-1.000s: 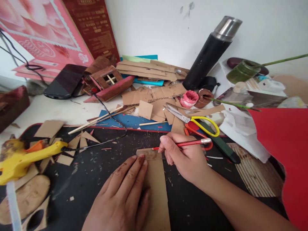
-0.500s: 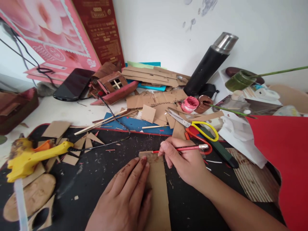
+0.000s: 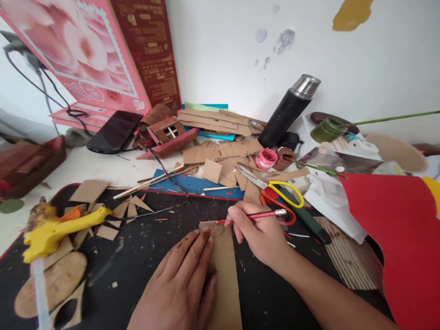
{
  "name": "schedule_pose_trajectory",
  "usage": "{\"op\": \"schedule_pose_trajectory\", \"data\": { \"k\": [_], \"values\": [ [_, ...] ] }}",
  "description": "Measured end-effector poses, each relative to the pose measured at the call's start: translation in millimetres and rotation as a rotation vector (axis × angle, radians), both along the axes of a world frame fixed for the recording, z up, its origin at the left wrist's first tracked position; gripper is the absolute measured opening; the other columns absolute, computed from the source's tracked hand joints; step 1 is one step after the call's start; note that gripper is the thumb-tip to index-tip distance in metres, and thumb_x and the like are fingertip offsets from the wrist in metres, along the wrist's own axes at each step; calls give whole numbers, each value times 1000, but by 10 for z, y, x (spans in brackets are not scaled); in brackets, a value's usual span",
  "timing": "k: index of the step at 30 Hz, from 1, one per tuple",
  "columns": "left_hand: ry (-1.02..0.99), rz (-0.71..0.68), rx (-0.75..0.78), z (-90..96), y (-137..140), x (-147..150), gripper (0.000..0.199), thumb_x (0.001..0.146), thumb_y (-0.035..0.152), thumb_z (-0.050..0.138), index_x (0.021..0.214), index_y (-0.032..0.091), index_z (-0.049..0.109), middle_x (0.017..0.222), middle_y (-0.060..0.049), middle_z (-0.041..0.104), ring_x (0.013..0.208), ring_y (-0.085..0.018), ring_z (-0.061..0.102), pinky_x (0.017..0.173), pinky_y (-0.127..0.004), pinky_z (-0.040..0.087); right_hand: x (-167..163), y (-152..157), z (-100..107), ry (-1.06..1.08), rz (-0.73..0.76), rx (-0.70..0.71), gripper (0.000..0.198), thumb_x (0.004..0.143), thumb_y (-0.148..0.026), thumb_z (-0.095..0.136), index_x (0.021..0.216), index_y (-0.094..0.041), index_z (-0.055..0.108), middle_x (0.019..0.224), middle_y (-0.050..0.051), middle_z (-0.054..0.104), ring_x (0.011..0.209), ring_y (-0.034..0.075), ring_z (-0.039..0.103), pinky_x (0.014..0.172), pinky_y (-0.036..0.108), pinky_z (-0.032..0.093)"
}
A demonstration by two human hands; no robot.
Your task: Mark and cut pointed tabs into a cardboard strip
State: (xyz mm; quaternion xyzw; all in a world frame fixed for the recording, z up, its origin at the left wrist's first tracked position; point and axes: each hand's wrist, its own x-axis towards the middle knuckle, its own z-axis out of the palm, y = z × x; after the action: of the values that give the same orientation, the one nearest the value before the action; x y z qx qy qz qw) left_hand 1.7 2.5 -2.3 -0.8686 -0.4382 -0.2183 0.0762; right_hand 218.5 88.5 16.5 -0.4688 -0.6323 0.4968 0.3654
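Observation:
My left hand [image 3: 185,275] lies flat with its fingers stretched along a brown cardboard strip [image 3: 225,275], pressing it to the black mat. Its fingertips touch a narrow cardboard piece [image 3: 208,224] across the strip's far end. In my right hand [image 3: 259,233] is a red pencil [image 3: 257,215], gripped between thumb and fingers and slanting low over the strip. The pencil's point is at the narrow piece, just right of my left fingertips. Beyond my right hand lie scissors [image 3: 285,190] with yellow and orange handles.
At left, a yellow glue gun [image 3: 65,229] lies among cardboard scraps. A small cardboard house-boat model [image 3: 168,135], a phone [image 3: 115,132] and a black thermos [image 3: 287,112] stand farther back. Open paint jars [image 3: 266,159] are behind the scissors. Red paper [image 3: 388,229] hangs at right.
The camera view has shifted, showing more wall and moving the far things lower. Both hands keep nearly the same pose on the cardboard; the pencil point is slightly farther left along the narrow piece.

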Motion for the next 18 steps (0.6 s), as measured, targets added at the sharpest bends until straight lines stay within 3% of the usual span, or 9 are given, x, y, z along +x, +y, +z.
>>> {"op": "schedule_pose_trajectory", "data": {
  "k": [18],
  "values": [
    [-40, 3, -16, -27, -8, 15, 43, 106, 22, 54, 142, 5, 71, 145, -16, 77, 133, -32, 70, 106, -44, 60, 1, 14, -13, 43, 31, -23, 57, 112, -67, 56, 85, -20, 71, 55, -4, 59, 49, 13, 54, 53, 26, 42]
  ]
}}
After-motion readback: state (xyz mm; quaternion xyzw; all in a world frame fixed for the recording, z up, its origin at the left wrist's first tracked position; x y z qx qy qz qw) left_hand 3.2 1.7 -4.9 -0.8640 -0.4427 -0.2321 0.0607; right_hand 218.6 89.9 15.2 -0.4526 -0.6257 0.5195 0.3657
